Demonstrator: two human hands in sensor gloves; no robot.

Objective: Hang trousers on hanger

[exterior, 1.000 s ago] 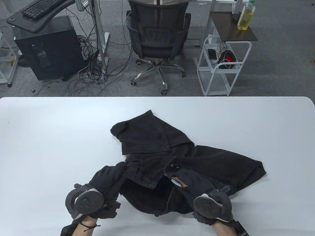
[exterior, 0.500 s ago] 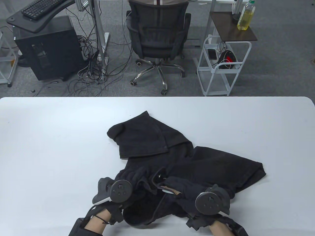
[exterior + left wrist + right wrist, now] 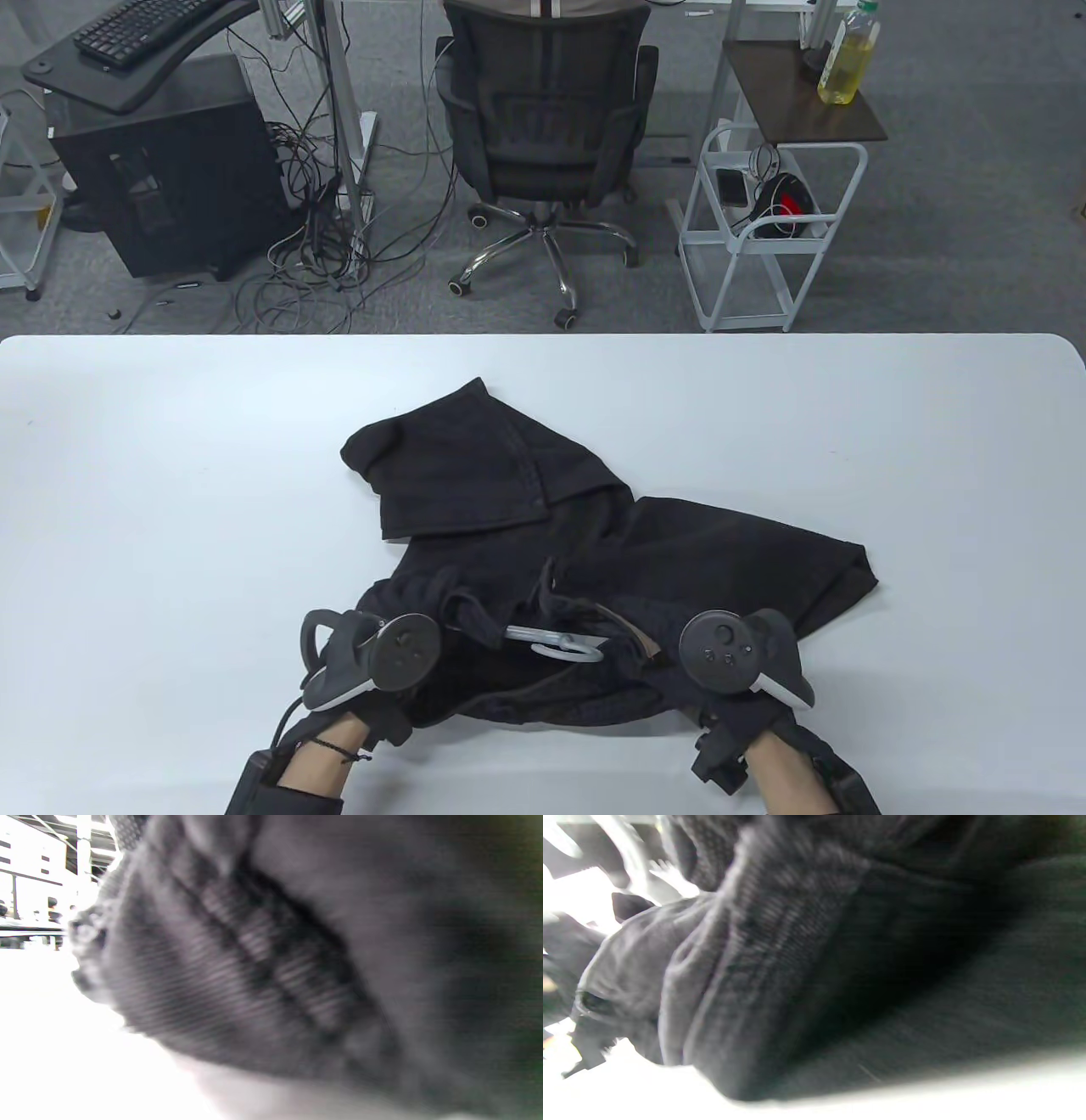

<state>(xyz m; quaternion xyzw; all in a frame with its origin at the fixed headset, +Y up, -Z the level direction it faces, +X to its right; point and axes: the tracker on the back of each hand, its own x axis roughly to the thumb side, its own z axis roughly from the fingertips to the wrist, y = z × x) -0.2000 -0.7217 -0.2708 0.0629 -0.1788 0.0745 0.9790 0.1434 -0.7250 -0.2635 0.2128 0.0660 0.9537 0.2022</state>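
Note:
Black trousers [image 3: 475,484] lie crumpled on the white table [image 3: 170,467], with the waist toward the near edge. A light grey hanger [image 3: 551,637] lies in the waist opening, its hook pointing toward me. My left hand [image 3: 450,607] grips the waistband on the left side. My right hand [image 3: 657,658] holds the waistband on the right, its fingers hidden in the cloth. The waist is stretched between the two hands. The left wrist view is filled by blurred dark cloth [image 3: 275,963], as is the right wrist view [image 3: 840,984].
Beyond the table's far edge stand an office chair [image 3: 543,110], a white wire cart [image 3: 764,238] and a side table with a bottle [image 3: 848,59]. White tabletop shows on both sides of the trousers.
Both hands have drawn back toward the near edge and moved apart, opening the waist. The trousers slid left and nearer. The hanger now shows between the hands.

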